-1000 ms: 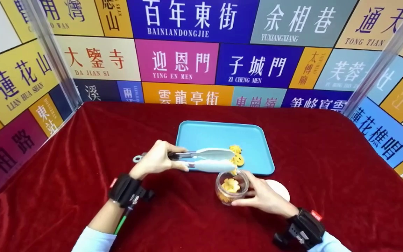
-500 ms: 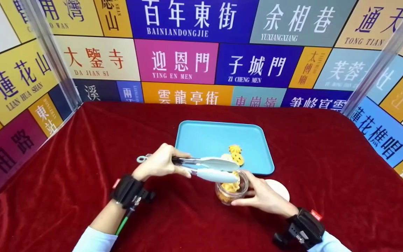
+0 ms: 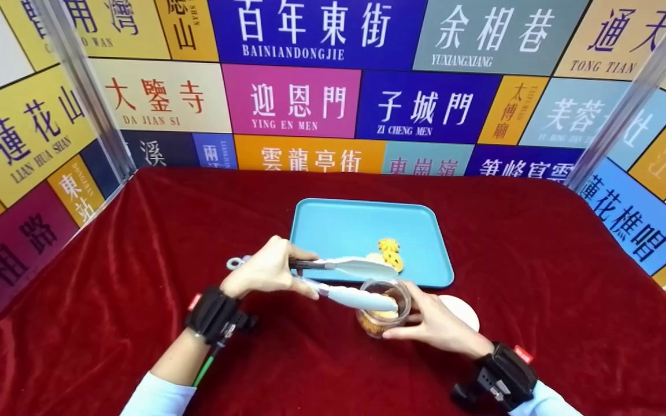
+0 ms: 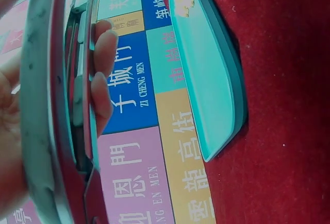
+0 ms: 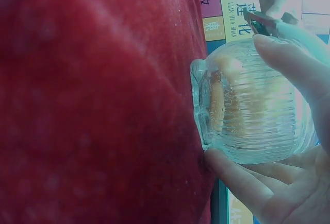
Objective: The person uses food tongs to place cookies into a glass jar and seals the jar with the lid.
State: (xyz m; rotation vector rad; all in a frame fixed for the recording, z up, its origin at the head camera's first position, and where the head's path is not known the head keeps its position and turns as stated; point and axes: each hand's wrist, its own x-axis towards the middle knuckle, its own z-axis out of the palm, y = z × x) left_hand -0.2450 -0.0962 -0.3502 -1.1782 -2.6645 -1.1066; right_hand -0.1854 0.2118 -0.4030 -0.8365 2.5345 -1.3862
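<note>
My left hand (image 3: 266,266) grips a pair of tongs (image 3: 359,298) with pale blue tips, their two arms spread apart. The lower tip reaches over the mouth of a clear glass jar (image 3: 371,328); the upper one overlaps the near side of a blue tray (image 3: 333,222). Cookies (image 3: 388,315) show inside the jar, partly hidden by the tongs. My right hand (image 3: 440,323) holds the jar from its right side, thumb and fingers around the ribbed glass (image 5: 252,116). On the tray lie a flower-shaped cookie (image 3: 389,245), a yellow cookie with holes (image 3: 392,262) and a paler one behind the tongs.
A white round lid (image 3: 463,313) lies on the dark red cloth (image 3: 310,358), partly behind my right hand. The cloth covers the table up to a wall of colourful sign panels (image 3: 292,101). Metal posts (image 3: 99,98) stand at both back corners.
The tongs have come down and slightly right, taking a yellow cookie into the jar. Their tips have since spread wider apart. My right hand and the jar have stayed in place.
</note>
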